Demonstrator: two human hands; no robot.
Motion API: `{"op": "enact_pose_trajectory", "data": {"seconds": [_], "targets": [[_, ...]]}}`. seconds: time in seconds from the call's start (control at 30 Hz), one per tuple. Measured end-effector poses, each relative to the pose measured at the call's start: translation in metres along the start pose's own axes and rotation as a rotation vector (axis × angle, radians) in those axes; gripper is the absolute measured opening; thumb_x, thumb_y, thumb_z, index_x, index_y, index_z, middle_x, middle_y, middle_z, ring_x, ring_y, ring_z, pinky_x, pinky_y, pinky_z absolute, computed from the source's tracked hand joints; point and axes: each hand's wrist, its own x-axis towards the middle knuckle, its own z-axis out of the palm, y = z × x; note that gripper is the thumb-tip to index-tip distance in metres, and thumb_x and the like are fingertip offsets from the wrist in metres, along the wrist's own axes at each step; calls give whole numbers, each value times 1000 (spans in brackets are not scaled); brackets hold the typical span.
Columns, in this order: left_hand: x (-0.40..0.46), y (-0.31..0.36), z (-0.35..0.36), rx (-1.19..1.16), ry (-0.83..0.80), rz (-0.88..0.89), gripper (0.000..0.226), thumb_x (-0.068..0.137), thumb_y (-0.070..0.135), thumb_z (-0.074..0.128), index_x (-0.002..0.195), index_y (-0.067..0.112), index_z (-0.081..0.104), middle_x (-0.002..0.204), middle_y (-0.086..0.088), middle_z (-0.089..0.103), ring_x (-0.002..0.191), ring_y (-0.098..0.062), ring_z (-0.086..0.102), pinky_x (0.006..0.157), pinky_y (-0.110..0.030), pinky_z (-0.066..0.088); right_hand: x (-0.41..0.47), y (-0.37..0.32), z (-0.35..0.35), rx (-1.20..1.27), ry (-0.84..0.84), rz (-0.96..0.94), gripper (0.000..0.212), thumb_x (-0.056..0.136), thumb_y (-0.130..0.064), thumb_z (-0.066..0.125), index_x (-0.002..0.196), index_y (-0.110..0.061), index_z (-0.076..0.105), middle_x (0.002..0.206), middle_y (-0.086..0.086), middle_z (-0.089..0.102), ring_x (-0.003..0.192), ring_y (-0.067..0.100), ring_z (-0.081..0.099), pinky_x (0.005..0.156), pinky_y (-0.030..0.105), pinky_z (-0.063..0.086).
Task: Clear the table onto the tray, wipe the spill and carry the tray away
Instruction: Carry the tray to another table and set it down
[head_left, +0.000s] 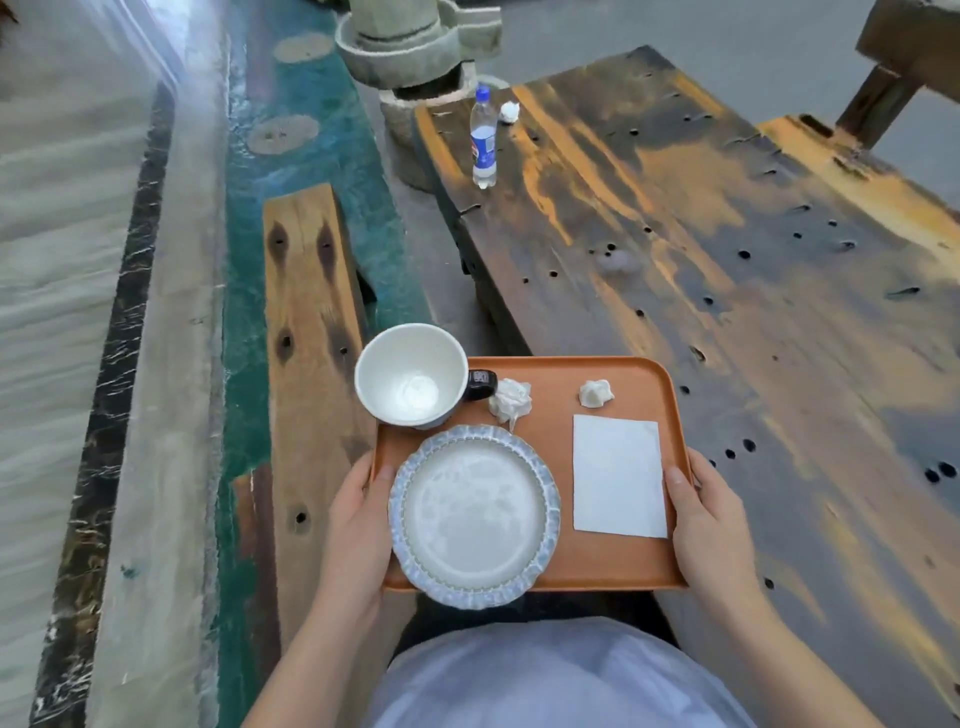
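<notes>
Bench (311, 332) of pale knotted wood runs along the left, beside a green strip of floor. Just right of it, the left hand (358, 525) clasps the left edge of the orange tray (613, 564), thumb on the rim. A white mug (410, 375) with a dark handle stands at the tray's far left corner, and a blue-rimmed plate (474, 514) overhangs the near left edge. Two crumpled tissues (511, 400) lie along the far edge, a flat white napkin (618, 475) toward the right. The right hand (709, 525) clasps the right edge. On the dark wooden table (727, 260), a water bottle (483, 137) and a tissue ball (510, 111) stand near the far left corner.
</notes>
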Motion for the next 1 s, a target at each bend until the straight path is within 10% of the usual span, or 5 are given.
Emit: {"op": "enact_pose_trajectory", "data": {"seconds": [0.6,1.0], "targets": [[267,153,186,463,-775,62,16,104,44,59,110,38,73,103,11,81,97,-14,78,83,-38,63,106,-73,71,295,798,475,16,105,-39,39,112,-41,54,102,-15,64,95,13,61,90,45,52],[285,170,264,519,-956,48,20,106,37,55,114,31,73,103,5,82,92,-14,79,74,-31,60,145,-90,46,403,949,586,19,104,-42,39,118,-35,48,106,-3,60,81,9,57,66,30,48]]}}
